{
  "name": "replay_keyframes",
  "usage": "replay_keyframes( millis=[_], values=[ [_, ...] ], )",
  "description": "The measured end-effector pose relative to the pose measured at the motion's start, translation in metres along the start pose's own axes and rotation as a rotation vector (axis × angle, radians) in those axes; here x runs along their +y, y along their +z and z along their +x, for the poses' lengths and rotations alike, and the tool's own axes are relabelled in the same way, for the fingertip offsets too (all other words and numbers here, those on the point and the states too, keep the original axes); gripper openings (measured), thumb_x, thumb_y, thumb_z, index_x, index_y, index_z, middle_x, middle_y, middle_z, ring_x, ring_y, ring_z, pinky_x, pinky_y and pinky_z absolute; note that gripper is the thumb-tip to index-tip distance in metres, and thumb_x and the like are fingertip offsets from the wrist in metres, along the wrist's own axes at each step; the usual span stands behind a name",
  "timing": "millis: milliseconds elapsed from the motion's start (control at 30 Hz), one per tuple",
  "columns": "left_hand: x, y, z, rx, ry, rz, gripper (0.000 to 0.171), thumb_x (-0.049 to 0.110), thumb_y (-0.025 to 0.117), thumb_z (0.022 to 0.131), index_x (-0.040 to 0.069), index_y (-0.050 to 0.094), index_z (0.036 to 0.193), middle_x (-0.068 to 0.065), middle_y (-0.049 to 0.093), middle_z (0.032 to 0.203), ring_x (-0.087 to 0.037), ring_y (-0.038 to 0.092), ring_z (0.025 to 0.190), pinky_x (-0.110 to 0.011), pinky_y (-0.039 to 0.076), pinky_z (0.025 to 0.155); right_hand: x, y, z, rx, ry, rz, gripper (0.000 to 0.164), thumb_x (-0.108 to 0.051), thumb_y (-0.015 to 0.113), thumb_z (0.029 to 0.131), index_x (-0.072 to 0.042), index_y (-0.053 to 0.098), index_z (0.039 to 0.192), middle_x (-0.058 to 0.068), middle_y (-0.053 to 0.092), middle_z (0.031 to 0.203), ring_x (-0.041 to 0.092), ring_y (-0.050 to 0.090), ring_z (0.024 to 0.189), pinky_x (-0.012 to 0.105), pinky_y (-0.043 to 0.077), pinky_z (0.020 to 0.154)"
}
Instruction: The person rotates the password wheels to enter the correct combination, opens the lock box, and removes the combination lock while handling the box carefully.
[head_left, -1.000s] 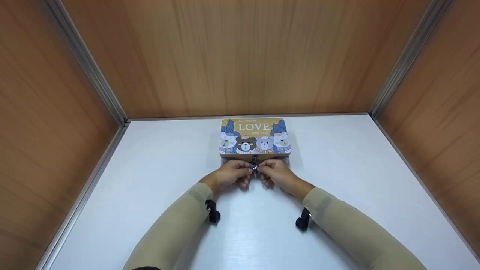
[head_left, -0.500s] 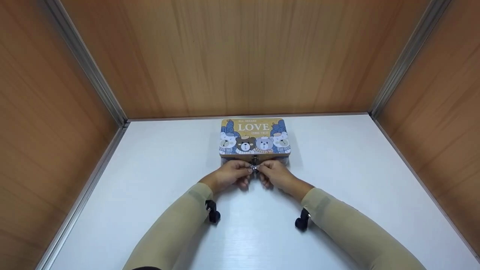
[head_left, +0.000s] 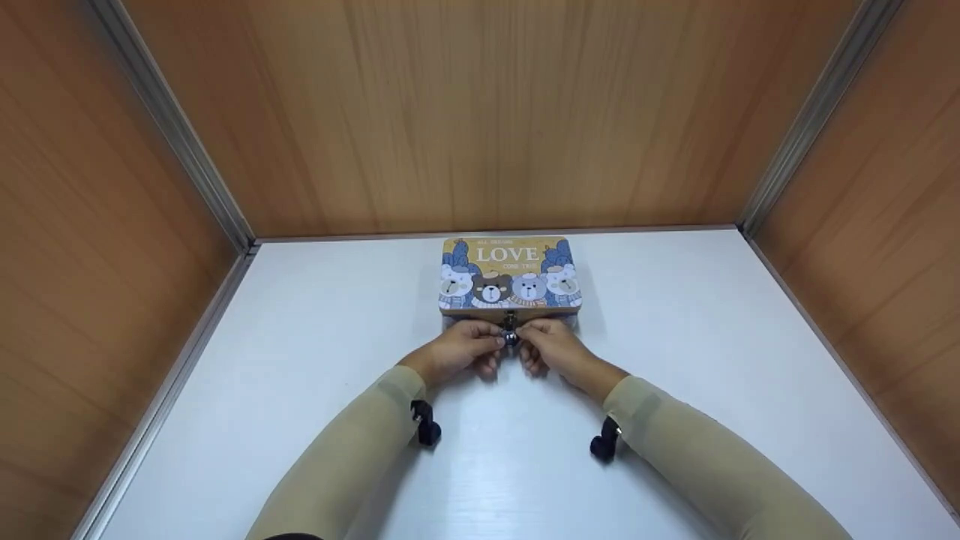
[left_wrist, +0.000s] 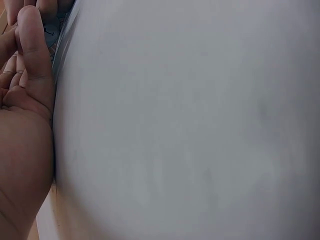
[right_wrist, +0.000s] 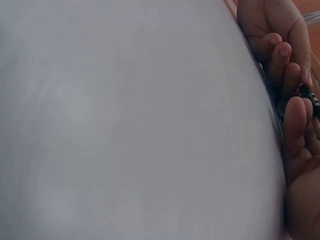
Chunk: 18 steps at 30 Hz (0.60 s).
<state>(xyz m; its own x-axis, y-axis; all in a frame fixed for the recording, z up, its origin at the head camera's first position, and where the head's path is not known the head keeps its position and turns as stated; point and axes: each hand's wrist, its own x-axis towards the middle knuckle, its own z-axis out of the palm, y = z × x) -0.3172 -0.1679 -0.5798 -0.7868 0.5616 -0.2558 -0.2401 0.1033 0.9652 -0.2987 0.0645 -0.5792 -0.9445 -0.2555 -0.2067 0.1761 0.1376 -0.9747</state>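
A tin box [head_left: 510, 271] with a yellow lid, cartoon bears and the word LOVE stands closed at the back of the white table. On its front is a metal clasp [head_left: 510, 321], with a small dark, shiny padlock [head_left: 511, 339] hanging at it. From the left, my left hand [head_left: 459, 349] pinches the padlock between thumb and forefinger. My right hand [head_left: 556, 351] pinches it from the other side. In the right wrist view the padlock [right_wrist: 309, 94] shows ridged, dial-like rings between the fingertips. Fingers partly cover it in every view.
The white table [head_left: 345, 315] spreads around the box. Wood-look panels [head_left: 487, 112] rise at the back and both sides, joined by grey metal rails [head_left: 187, 150]. Small black devices [head_left: 426, 424] are strapped at both sleeve cuffs.
The right fingertips shift very slightly at the padlock, which shows a little more now. The left hand and the tin box stay where they were.
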Motion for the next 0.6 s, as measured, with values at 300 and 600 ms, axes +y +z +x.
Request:
replay_keyframes(
  millis=[300, 600],
  values=[
    [-0.0002, -0.0008, -0.0002, -0.005, 0.0, 0.007, 0.019, 0.008, 0.066, 0.113, -0.005, 0.07, 0.126, -0.004, 0.072, 0.088, -0.011, 0.071, 0.071, -0.023, 0.067, 0.069, 0.0011, -0.001, -0.0012, 0.013, 0.015, -0.003, 0.011, -0.011, 0.071, 0.105, -0.002, 0.076, 0.108, 0.003, 0.069, 0.073, 0.011, 0.063, 0.056, 0.022, 0.057, 0.051],
    [0.0011, -0.001, 0.0002, -0.006, -0.005, 0.015, 0.017, 0.009, 0.065, 0.114, -0.003, 0.071, 0.124, -0.003, 0.072, 0.089, -0.011, 0.071, 0.071, -0.023, 0.067, 0.068, 0.0006, 0.0004, -0.0015, 0.002, -0.013, -0.036, 0.016, -0.011, 0.068, 0.108, 0.002, 0.075, 0.103, 0.003, 0.067, 0.071, 0.011, 0.063, 0.055, 0.022, 0.058, 0.052]
  ],
)
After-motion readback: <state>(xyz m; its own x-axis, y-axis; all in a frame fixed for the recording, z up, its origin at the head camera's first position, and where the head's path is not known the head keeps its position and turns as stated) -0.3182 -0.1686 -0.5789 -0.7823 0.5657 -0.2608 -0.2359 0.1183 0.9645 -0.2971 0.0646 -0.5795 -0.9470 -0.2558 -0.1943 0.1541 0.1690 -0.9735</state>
